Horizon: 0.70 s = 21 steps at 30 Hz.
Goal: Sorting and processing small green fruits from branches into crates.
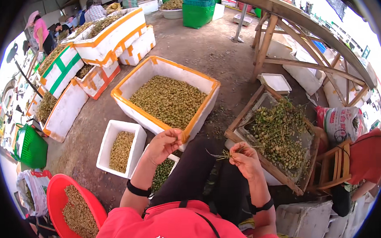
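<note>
My left hand (163, 146) is raised with thumb and fingertips pinched together. Anything between them is too small to make out. It hovers by the near edge of a large white foam box (207, 109) edged with orange tape and filled with small round yellow-green fruits (168, 101). Below that hand, partly hidden, sits a foam box of greener fruits (162, 173). My right hand (244, 159) grips a small bunch of thin stems (221, 155) over my lap. Beside it, a wood-framed tray (282, 178) bears a heap of fruits still on green stems (280, 134).
A small white foam box (125, 125) and a red basin (53, 197) of fruits stand left. Behind them are stacked foam boxes (98, 46) and a green basket (32, 147). At right are a wooden table (309, 18), a sack (341, 123), a wooden chair (335, 168) and a person in red (368, 158).
</note>
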{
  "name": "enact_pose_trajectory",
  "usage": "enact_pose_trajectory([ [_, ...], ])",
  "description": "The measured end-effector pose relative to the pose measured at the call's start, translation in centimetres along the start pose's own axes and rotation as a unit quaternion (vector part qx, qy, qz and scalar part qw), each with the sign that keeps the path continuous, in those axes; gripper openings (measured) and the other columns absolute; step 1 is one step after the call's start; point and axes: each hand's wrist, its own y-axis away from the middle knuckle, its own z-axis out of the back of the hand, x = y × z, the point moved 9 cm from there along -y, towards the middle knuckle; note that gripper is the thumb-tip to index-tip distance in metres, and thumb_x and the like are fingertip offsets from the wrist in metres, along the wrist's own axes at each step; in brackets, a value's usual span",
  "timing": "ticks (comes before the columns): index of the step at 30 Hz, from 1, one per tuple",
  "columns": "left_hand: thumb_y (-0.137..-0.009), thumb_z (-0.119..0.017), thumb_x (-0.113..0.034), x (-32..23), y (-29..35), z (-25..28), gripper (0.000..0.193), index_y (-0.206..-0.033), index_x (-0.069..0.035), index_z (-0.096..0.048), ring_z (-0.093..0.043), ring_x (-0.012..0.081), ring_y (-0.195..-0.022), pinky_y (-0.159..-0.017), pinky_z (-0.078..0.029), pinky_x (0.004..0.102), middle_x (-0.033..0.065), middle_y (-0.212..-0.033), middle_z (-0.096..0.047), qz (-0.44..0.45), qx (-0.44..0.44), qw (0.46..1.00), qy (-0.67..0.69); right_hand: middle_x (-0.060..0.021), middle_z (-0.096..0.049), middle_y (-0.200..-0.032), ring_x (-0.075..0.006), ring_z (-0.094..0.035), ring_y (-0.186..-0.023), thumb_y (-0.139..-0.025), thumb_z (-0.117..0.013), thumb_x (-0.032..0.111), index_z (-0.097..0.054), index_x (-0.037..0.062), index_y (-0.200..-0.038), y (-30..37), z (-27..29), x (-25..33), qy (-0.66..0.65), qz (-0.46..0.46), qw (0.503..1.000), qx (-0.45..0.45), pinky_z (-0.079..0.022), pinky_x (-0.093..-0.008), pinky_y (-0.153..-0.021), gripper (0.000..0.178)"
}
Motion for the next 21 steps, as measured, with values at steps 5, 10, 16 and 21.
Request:
enact_pose_trajectory([
  [5, -0.074, -0.041, 0.002, 0.2, 0.0, 4.5, 0.021, -0.092, -0.002, -0.051, -0.052, 0.0124, -0.068, -0.058, -0.042, 0.0212, 0.004, -0.077, -0.052, 0.018, -0.09, 0.98, -0.175, -0.0056, -0.052, -0.079, -0.0122, -0.047, -0.064, -0.074, -0.056, -0.001, -0.053, 0.0026, -0.083, 3.1, 4.6, 3.8, -0.01, 0.071, 0.995, -0.069, -0.038, -0.0265, -0.056, 0.01],
  [10, -0.069, -0.04, 0.005, 0.0, 3.4, 13.3, 0.025, -0.088, -0.005, -0.052, -0.051, 0.0106, -0.066, -0.052, -0.041, 0.0213, 0.0023, -0.073, -0.051, 0.049, -0.203, 0.93, -0.303, -0.0095, -0.057, -0.088, -0.0184, -0.054, -0.073, -0.079, -0.053, 0.005, -0.053, 0.0001, -0.103, 7.0, 11.4, 8.0, 0.054, 0.118, 0.982, -0.135, -0.043, -0.0299, -0.062, 0.025],
  [16, -0.068, -0.04, 0.006, 2.2, 4.1, 19.6, 0.025, -0.087, -0.004, -0.051, -0.054, 0.0128, -0.06, -0.052, -0.043, 0.0214, 0.004, -0.071, -0.053, 0.123, -0.234, 0.897, -0.354, -0.0165, -0.054, -0.104, -0.0276, -0.056, -0.09, -0.084, -0.046, 0.011, -0.045, 0.0019, -0.115, 13.7, 18.6, 11.1, 0.006, 0.194, 0.952, -0.236, -0.048, -0.0333, -0.067, 0.033],
  [21, -0.074, -0.045, -0.001, 6.1, 5.5, 24.8, 0.02, -0.093, -0.004, -0.051, -0.054, 0.0136, -0.065, -0.055, -0.045, 0.0238, 0.0045, -0.075, -0.054, 0.224, -0.198, 0.875, -0.381, -0.0172, -0.054, -0.104, -0.0286, -0.055, -0.094, -0.081, -0.049, 0.007, -0.046, 0.0026, -0.11, 16.4, 22.8, 11.9, -0.022, 0.28, 0.92, -0.273, -0.048, -0.0311, -0.066, 0.029],
])
